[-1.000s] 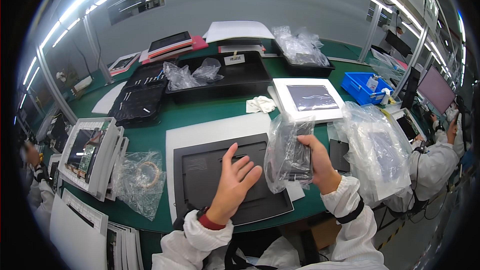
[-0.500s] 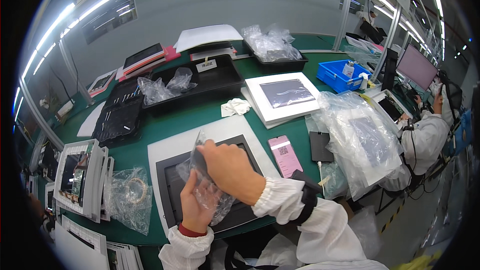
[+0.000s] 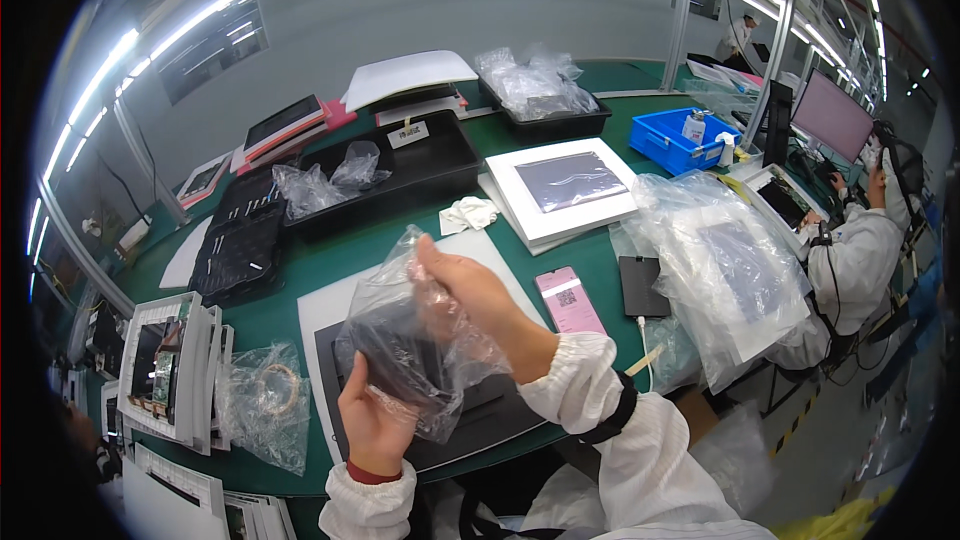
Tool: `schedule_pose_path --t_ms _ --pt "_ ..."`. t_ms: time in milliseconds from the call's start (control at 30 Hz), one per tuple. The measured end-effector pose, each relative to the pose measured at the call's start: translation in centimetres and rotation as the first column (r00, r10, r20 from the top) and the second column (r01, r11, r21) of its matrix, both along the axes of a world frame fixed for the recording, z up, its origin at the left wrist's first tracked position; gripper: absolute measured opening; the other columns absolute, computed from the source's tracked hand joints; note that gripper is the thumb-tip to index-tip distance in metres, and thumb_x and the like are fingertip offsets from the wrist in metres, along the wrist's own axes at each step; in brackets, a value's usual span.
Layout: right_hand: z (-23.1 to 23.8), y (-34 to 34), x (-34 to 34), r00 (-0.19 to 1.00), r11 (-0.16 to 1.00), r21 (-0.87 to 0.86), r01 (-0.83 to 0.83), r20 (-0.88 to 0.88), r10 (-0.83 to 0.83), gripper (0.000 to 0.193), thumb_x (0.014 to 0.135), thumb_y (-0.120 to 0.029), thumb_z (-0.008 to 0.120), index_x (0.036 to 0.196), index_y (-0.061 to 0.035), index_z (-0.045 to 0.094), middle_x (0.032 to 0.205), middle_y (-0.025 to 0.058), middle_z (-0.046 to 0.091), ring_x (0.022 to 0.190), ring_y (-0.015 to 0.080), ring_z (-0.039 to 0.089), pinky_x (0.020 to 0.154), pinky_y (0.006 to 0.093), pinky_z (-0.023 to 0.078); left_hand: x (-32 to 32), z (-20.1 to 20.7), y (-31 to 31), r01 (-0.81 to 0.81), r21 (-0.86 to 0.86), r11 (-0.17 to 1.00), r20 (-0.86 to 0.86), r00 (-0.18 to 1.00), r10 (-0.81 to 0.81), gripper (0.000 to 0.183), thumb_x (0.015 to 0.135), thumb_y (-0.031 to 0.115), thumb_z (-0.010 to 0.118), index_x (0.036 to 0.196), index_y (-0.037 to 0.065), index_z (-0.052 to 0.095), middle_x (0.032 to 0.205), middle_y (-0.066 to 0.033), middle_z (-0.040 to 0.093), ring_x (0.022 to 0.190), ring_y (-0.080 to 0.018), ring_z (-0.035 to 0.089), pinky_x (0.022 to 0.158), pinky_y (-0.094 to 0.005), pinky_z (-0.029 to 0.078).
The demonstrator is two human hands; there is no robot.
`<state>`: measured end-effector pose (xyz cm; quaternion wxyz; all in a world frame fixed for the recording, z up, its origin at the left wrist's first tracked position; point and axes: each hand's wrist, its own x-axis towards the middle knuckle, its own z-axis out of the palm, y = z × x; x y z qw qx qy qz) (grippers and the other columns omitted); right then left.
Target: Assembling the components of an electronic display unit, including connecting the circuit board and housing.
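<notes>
A clear plastic bag [image 3: 385, 325] is held up in front of me, opened out between my two hands. My left hand [image 3: 375, 425] pinches its lower left part, thumb up. At the upper right edge, my right hand [image 3: 480, 305] grips the film, its fingers partly covered by it. A dark flat area shows through the bag; whether it is a piece inside or the panel behind, I cannot tell. Beneath lies a dark grey rectangular frame [image 3: 480, 430] on a white foam sheet [image 3: 312, 312].
Right of the hands lie a pink phone [image 3: 570, 302], a black box [image 3: 643, 286] with a white cable and bagged panels [image 3: 725, 270]. White framed units [image 3: 165, 370] and a bag with a ring [image 3: 268, 395] stand left. Beyond are black trays [image 3: 440, 160] and a blue bin [image 3: 675, 140]. A co-worker [image 3: 860, 265] sits right.
The bag, narrow and bunched before, is now spread wider. My right hand has moved up and right, away from my left, which shifted slightly left and down.
</notes>
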<state>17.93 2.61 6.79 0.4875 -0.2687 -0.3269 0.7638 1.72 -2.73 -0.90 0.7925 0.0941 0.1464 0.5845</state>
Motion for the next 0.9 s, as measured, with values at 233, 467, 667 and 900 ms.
schedule_pose_path --t_ms 233,467,667,900 --pt "-1.1 0.1 1.8 0.913 0.897 0.182 0.404 -0.022 -0.407 0.039 0.092 -0.041 0.055 0.064 -0.0158 0.044 0.053 -0.0064 0.040 0.042 0.0014 0.032 0.038 0.0210 0.023 -0.4 -1.2 -0.6 -0.061 -0.073 0.995 -0.152 0.987 0.050 0.028 0.096 0.019 0.047 0.118 0.004 0.054 0.117 -0.0130 0.060 0.108 -0.0283 0.058 0.096 -0.0451 0.043" --pt "-2.9 -1.0 6.3 0.620 0.852 0.470 -0.232 0.746 -0.243 0.034 0.079 -0.030 0.072 0.090 0.0008 0.066 0.075 0.0068 0.063 0.070 0.0090 0.057 0.064 0.0235 0.045 -1.4 -0.5 -1.5 -0.145 0.035 0.989 -0.302 0.942 0.149 0.022 0.094 0.016 0.052 0.113 0.005 0.052 0.108 -0.0077 0.062 0.094 -0.0198 0.062 0.084 -0.0339 0.051" --pt "-8.8 2.3 19.6 -0.070 0.392 0.800 0.454 0.471 -0.879 0.029 0.077 -0.012 0.065 0.103 0.0008 0.064 0.079 0.0152 0.068 0.073 0.0281 0.066 0.070 0.0332 0.049 -2.4 -0.1 -1.7 -0.235 0.015 0.972 -0.309 0.923 0.228 0.023 0.093 0.016 0.054 0.111 0.003 0.052 0.106 -0.0085 0.062 0.096 -0.0202 0.062 0.087 -0.0341 0.051" --pt "-10.4 1.3 19.5 -0.567 0.554 0.708 0.439 0.696 -0.440 0.085 0.071 -0.014 0.075 0.137 0.0024 0.023 0.124 0.0259 0.042 0.118 0.0397 0.043 0.095 0.0413 0.037 -3.2 -0.2 -2.1 -0.243 -0.005 0.970 -0.339 0.913 0.227 0.022 0.092 0.014 0.055 0.111 0.003 0.052 0.105 -0.0090 0.062 0.095 -0.0202 0.062 0.085 -0.0344 0.052"
